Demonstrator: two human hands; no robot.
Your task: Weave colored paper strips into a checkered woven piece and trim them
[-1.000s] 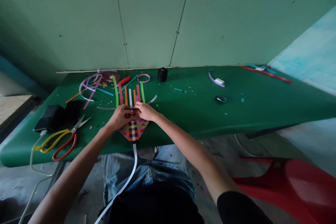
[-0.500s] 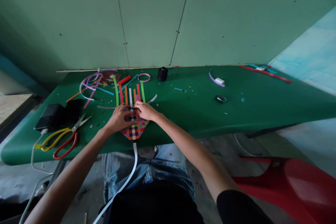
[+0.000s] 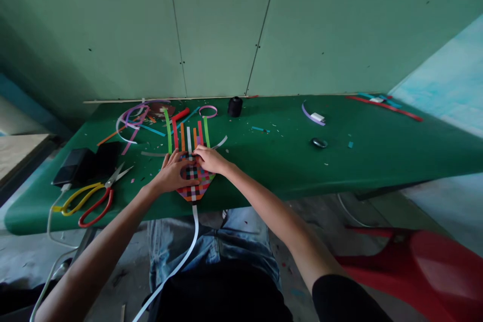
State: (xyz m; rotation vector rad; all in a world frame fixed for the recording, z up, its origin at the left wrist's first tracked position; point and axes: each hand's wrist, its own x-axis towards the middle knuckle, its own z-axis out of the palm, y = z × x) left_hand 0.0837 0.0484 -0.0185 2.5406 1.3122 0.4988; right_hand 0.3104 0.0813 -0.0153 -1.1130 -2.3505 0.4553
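A woven piece of coloured strips (image 3: 195, 189) lies at the front edge of the green table, with green, red, orange and white strip ends fanning out toward the wall. On its left side rests my left hand (image 3: 173, 172), thumb and fingers spread over the weave. My right hand (image 3: 207, 158) is at the upper part, its fingertips pinched on the strips close to my left fingertips. What lies under the fingers is hidden. From the near tip a long white strip (image 3: 193, 241) hangs down over my lap.
Scissors with yellow and red handles (image 3: 107, 198) lie left, beside a black box (image 3: 73, 167) with a cable. Loose strips (image 3: 132, 115), a black spool (image 3: 234, 106) and a dark oval object (image 3: 319, 143) are on the green table (image 3: 271, 161). A red chair (image 3: 433, 261) stands right.
The view has shifted very slightly. My left thumb has come down a little lower on the weave; my right hand keeps its place.
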